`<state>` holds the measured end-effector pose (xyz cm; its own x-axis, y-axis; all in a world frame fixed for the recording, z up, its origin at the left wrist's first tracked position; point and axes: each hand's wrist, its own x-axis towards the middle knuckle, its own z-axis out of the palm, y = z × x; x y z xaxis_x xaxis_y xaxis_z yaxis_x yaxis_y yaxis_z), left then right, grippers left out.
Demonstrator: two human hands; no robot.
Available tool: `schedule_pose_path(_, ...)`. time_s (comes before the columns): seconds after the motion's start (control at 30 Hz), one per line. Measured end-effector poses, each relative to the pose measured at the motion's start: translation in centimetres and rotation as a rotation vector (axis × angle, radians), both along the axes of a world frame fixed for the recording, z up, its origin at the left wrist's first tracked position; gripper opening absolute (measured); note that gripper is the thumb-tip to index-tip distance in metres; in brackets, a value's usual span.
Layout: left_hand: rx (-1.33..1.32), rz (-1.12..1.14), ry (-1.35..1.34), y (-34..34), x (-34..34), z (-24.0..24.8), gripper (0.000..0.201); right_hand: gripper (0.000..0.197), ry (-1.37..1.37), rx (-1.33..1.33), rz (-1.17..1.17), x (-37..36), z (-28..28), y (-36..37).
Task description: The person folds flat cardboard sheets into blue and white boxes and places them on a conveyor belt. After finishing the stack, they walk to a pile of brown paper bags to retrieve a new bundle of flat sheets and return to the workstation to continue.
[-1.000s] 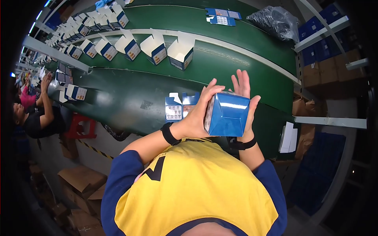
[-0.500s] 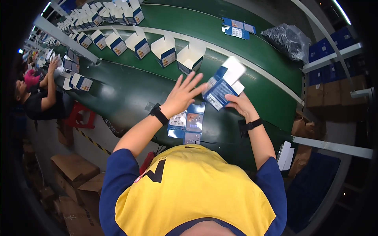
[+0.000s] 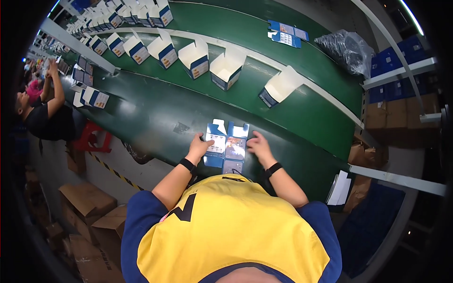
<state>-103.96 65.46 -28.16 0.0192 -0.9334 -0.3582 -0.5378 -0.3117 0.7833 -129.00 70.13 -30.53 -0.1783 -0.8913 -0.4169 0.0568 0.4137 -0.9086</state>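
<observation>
A flat, unfolded blue and white carton lies on the green worktop close to my body, its flaps spread toward the far side. My left hand grips its left edge, thumb on the printed white panel and fingers at the rim. Just beyond the right edge is my right hand, its fingers bent but apart and holding nothing. Farther off to the right, an opened-up carton stands tilted on the green belt with its white lid raised.
Several open-topped cartons line the belt toward the far left. Another flat carton and a grey plastic bag lie at the back right. A metal post rises at left, near a co-worker and a red stool.
The carton from my right hand now stands on the belt, released. Both hands have come back toward my body, and the left has taken hold of the flat carton.
</observation>
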Motion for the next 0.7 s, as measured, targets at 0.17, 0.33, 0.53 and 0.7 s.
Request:
schedule_pose_path(0.17,0.014,0.052,0.221,0.5,-2.8,1.9,0.047,0.042,-0.21,0.197,-0.09,1.1,4.0,1.6)
schedule_pose_path(0.33,-0.092,-0.069,0.243,0.4,-4.0,2.8,0.03,0.044,-0.315,0.062,0.005,1.2,6.0,2.9)
schedule_pose_path(0.53,-0.337,-0.432,-0.439,-0.1,-3.6,3.6,0.023,0.059,0.338,0.042,-0.165,1.2,0.5,4.0)
schedule_pose_path(0.7,-0.19,-0.601,-0.662,1.6,-3.7,4.2,0.036,0.063,-0.077,0.213,-0.034,1.2,4.4,4.3)
